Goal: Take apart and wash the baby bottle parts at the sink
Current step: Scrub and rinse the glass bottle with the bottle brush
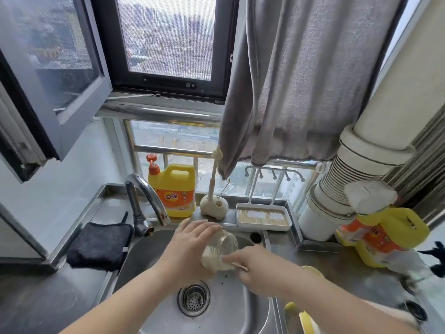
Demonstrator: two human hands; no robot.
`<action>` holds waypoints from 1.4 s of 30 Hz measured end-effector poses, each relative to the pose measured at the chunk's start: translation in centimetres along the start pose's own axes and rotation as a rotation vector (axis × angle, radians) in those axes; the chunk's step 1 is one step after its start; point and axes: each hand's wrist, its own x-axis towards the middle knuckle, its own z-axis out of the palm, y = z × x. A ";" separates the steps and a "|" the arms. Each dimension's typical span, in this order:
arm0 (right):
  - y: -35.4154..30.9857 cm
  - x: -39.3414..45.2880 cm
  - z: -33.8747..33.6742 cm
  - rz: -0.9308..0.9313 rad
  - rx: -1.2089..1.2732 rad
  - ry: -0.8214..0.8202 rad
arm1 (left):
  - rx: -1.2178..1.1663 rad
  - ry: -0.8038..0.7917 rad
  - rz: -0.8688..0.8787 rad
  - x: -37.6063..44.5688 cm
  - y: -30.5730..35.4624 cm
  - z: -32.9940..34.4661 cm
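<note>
Over the steel sink my left hand grips a clear baby bottle body, tilted with its open mouth toward me. My right hand is at the bottle's mouth with fingers curled, blurred by motion; it seems to hold a thin handle there, but I cannot make out what. A beige bottle brush stands upright in its holder on the ledge behind the sink. Yellow parts lie on the counter at the lower right.
The curved tap rises left of the bottle. A yellow detergent jug stands behind it. A white drying rack tray sits at the back right. A black cloth lies left of the sink, the drain strainer below my hands. A second yellow jug lies right.
</note>
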 end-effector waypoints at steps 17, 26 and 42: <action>-1.3 1.1 -4.4 -0.008 -0.115 0.181 | 0.083 0.058 0.063 5.6 -0.8 -3.5; -0.6 0.7 -5.1 0.001 -0.240 0.187 | 0.122 0.049 0.080 5.1 -1.6 -3.2; -0.1 1.2 -4.6 0.024 0.448 0.130 | 0.159 0.073 0.135 6.1 -2.5 -4.0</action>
